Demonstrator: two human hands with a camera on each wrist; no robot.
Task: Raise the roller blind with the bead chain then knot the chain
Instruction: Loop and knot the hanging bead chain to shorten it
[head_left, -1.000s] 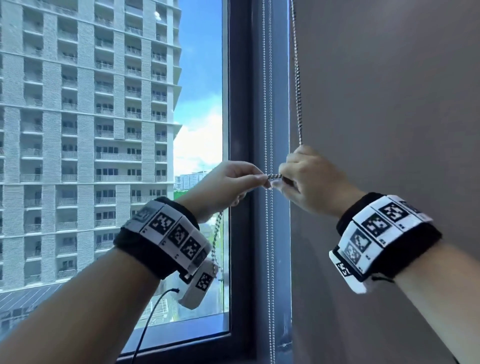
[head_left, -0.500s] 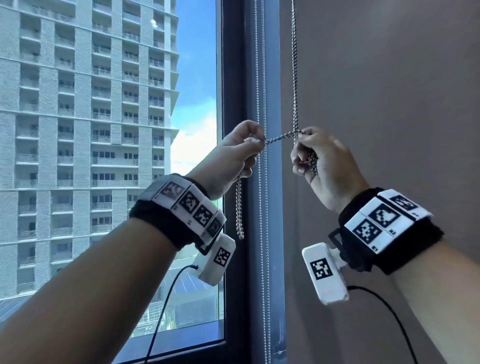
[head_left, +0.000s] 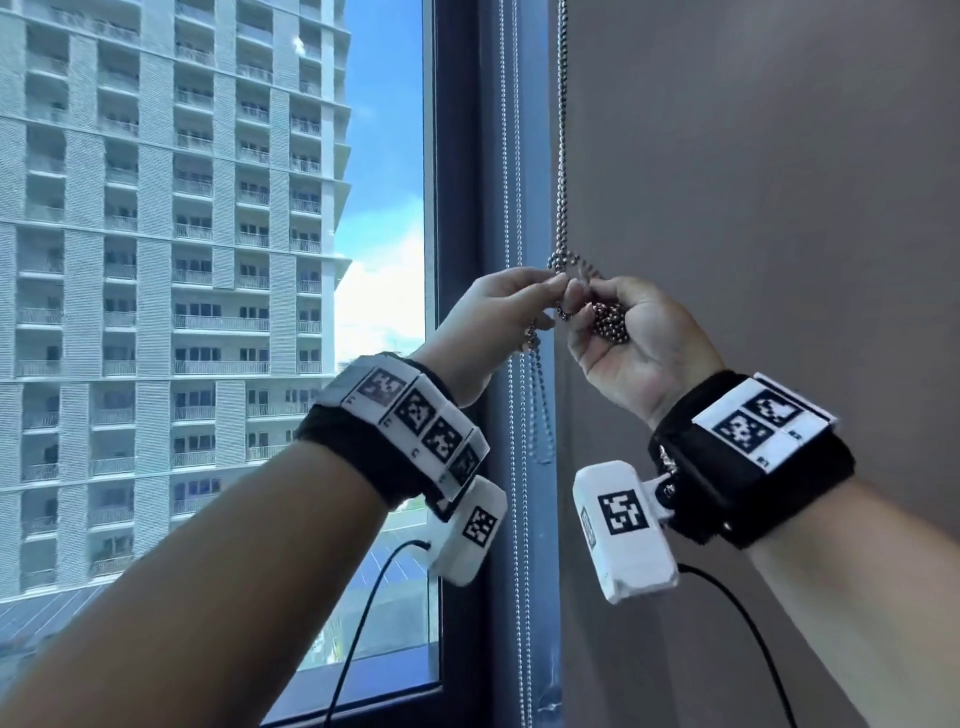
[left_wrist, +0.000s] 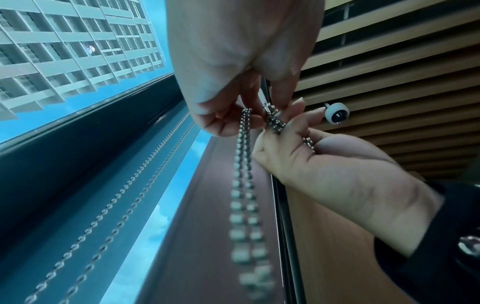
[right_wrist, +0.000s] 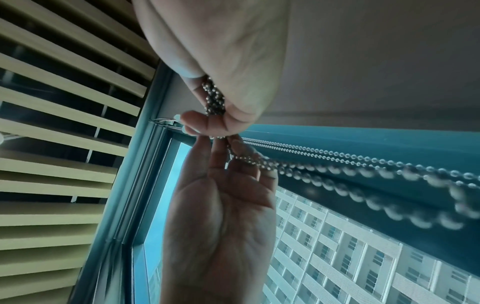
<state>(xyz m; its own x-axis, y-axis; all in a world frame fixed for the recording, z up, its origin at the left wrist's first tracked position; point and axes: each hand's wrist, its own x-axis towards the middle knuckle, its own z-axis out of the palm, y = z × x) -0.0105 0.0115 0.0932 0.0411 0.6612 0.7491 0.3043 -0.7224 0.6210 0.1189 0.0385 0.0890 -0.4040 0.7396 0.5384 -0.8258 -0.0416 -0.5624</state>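
A metal bead chain (head_left: 561, 156) hangs down along the edge of the window frame and ends in a small loop just above my hands. My left hand (head_left: 550, 293) pinches the chain below that loop, and a doubled length (head_left: 537, 405) dangles under it. My right hand (head_left: 587, 306) is palm up, fingers curled round a bunched handful of beads (head_left: 608, 322). The fingertips of both hands touch. In the left wrist view the left hand (left_wrist: 233, 119) grips the doubled chain (left_wrist: 242, 164). In the right wrist view the right hand (right_wrist: 215, 121) clutches the bunch (right_wrist: 214, 98). The window glass stands uncovered.
A second, thinner pair of bead chains (head_left: 514, 156) runs down the dark window frame (head_left: 457, 208). A grey wall (head_left: 779, 208) fills the right side. Overhead are wooden ceiling slats (left_wrist: 389, 61) and a small white camera (left_wrist: 337, 113). A high-rise shows outside.
My hands were apart with a chain stretch taut between them; now they meet. The right hand has turned palm up with beads bunched in it, and a small loop sits above the fingers.
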